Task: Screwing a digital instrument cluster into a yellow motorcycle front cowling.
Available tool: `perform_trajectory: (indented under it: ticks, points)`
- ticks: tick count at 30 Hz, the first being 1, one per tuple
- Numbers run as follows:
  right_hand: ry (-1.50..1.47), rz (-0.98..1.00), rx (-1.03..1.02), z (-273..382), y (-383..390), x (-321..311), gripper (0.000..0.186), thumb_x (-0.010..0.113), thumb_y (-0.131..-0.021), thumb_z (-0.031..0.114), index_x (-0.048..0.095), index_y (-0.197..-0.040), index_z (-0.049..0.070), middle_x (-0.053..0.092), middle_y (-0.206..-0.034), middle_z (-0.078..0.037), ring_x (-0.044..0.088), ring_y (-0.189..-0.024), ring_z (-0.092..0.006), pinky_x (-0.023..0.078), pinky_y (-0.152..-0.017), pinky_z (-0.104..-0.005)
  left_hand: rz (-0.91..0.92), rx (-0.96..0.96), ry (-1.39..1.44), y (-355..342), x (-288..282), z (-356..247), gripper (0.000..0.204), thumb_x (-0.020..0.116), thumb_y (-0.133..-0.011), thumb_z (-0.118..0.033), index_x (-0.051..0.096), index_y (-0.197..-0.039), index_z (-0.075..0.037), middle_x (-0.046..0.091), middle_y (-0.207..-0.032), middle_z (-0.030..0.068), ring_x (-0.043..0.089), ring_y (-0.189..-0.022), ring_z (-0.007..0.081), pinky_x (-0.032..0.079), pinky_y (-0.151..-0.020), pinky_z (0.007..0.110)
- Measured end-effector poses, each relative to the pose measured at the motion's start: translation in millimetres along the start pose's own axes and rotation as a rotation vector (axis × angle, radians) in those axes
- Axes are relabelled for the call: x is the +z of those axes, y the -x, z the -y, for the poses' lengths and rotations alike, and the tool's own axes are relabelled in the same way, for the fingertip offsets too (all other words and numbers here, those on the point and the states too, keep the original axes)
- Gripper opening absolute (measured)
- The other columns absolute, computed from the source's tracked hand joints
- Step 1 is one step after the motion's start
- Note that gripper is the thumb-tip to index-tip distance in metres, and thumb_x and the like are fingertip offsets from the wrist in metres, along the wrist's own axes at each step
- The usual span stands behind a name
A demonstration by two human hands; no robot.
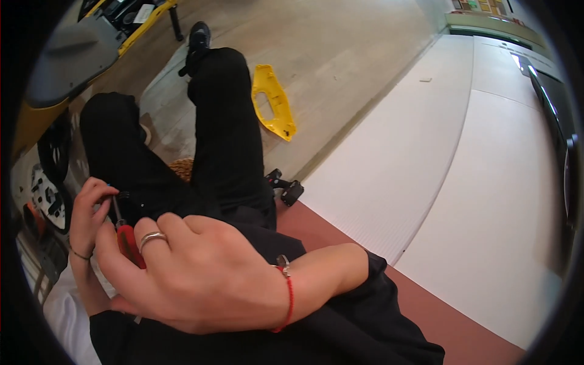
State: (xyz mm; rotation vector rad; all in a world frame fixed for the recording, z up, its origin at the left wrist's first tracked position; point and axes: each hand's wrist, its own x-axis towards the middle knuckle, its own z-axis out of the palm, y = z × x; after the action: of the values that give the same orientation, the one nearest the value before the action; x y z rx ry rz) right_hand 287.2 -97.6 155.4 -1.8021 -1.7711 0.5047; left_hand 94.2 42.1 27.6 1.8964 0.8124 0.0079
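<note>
A screwdriver with a red and dark handle (pixel 129 244) is gripped in my right hand (pixel 188 274), which lies across the front of my lap. Its metal shaft points up and left, toward the fingertips of my left hand (pixel 88 214). Those fingertips are pinched together close to the shaft's tip, with a speck of blue beside them. What they pinch is too small to make out. Under both hands are my black-trousered legs (pixel 225 115).
A yellow plastic cover (pixel 285 109) lies on the floor beyond my right leg. A black cordless tool (pixel 291 191) stands by my right thigh. Yellow-and-black machinery (pixel 137 30) is at the upper left, dark parts (pixel 52 194) at the left. White panels (pixel 389 140) extend along the right.
</note>
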Motion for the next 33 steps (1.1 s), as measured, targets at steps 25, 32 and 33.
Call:
perform_trajectory:
  ticks: [25, 32, 33]
  points:
    - [-0.017, 0.102, -0.212, 8.3, -20.5, 3.1, 0.042, 0.074, -0.07, 0.002, 0.056, -0.108, 0.001, 0.059, -0.093, -0.017, 0.058, -0.07, -0.025, 0.047, -0.055, -0.0294, -0.162, -0.019, 0.034, 28.2, 2.5, 32.7, 0.016, 0.057, -0.083, -0.001, 0.063, -0.098, -0.002, 0.055, -0.093, 0.0088, 0.059, -0.085, 0.0216, 0.048, -0.077, 0.03]
    - [-0.105, 0.139, -0.203, 7.4, -21.2, 4.2, 0.049, 0.072, -0.068, 0.003, 0.051, -0.112, -0.003, 0.059, -0.092, -0.019, 0.058, -0.077, -0.0237, 0.048, -0.055, -0.027, -0.186, -0.009, 0.069, 33.6, 3.7, 36.7, 0.017, 0.057, -0.082, 0.0, 0.063, -0.098, -0.002, 0.055, -0.094, 0.0088, 0.059, -0.086, 0.0221, 0.047, -0.077, 0.03]
    - [-0.145, 0.131, -0.187, 1.9, -17.2, 6.3, 0.052, 0.072, -0.067, 0.003, 0.049, -0.114, -0.004, 0.058, -0.096, -0.02, 0.057, -0.081, -0.0232, 0.048, -0.054, -0.026, -0.18, -0.003, 0.047, 34.2, 3.4, 36.9, 0.017, 0.057, -0.082, 0.0, 0.063, -0.098, -0.002, 0.055, -0.094, 0.0089, 0.059, -0.086, 0.023, 0.047, -0.078, 0.031]
